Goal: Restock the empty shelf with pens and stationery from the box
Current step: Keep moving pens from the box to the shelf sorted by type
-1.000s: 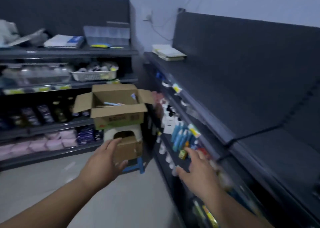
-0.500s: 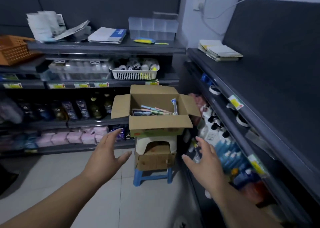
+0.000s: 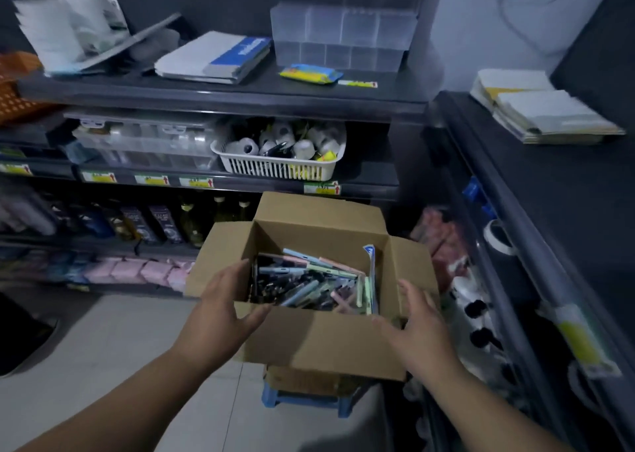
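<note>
Pick-up is judged in hand: the box (image 3: 319,340) of pens (image 3: 309,283) is flanked by the left hand (image 3: 223,310) and right hand (image 3: 417,328), both spread, grasping nothing; a two-sided grip is needed next

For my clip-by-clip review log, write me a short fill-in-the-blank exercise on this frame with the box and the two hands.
1. The open cardboard box is filled mostly with ____.
2. The stool under the box has legs coloured ____.
3. The left hand is at the box's ____ flap, and the right hand is at the opposite one.

Missing words: pens; blue; left.
</note>
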Action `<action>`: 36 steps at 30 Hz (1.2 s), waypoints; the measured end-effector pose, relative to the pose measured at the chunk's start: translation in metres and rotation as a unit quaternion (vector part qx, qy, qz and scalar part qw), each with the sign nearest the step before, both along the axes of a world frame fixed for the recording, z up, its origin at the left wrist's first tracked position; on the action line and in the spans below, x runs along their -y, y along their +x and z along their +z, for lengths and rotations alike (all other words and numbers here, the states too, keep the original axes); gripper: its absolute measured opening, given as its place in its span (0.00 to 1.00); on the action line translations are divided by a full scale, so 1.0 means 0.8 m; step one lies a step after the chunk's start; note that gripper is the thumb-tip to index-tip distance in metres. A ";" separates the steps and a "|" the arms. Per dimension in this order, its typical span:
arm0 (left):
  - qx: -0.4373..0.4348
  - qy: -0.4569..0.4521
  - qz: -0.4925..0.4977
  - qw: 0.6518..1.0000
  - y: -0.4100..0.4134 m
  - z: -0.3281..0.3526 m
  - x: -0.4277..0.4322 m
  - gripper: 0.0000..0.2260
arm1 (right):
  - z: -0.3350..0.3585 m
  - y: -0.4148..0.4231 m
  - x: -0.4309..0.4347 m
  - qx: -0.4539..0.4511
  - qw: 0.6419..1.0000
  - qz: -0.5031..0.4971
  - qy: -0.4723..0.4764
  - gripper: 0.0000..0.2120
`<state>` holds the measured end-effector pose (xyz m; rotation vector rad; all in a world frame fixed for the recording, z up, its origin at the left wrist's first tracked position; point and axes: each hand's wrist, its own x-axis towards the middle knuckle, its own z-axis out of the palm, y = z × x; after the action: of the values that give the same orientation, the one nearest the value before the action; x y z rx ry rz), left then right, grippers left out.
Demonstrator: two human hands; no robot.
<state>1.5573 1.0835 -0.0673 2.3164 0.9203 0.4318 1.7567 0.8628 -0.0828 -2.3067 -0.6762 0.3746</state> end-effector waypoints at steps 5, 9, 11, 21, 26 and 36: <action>-0.044 -0.015 -0.019 0.999 0.060 -0.041 -0.041 0.34 | -0.027 0.037 -0.055 -0.058 0.998 0.008 0.000 0.50; -0.093 -0.058 -0.071 0.991 0.108 -0.087 -0.082 0.34 | -0.060 0.060 -0.094 -0.104 0.994 0.017 -0.038 0.43; -0.147 -0.074 -0.114 0.980 0.133 -0.111 -0.097 0.36 | -0.075 0.072 -0.111 -0.101 0.992 0.020 -0.073 0.41; -0.438 -0.076 -0.217 0.869 0.214 -0.181 -0.131 0.48 | -0.118 0.089 -0.150 -0.143 0.980 0.032 -0.138 0.40; -0.429 -0.174 -0.210 0.861 0.227 -0.184 -0.121 0.46 | -0.121 0.091 -0.160 -0.171 0.972 0.032 -0.158 0.39; -0.404 -0.204 -0.143 0.880 0.206 -0.168 -0.131 0.19 | -0.139 0.091 -0.183 -0.379 0.908 -0.122 -0.132 0.23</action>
<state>1.7219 1.1884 -0.2020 2.1550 0.8786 -0.8486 1.8294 1.0089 -0.1940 -2.1891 0.0591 1.2119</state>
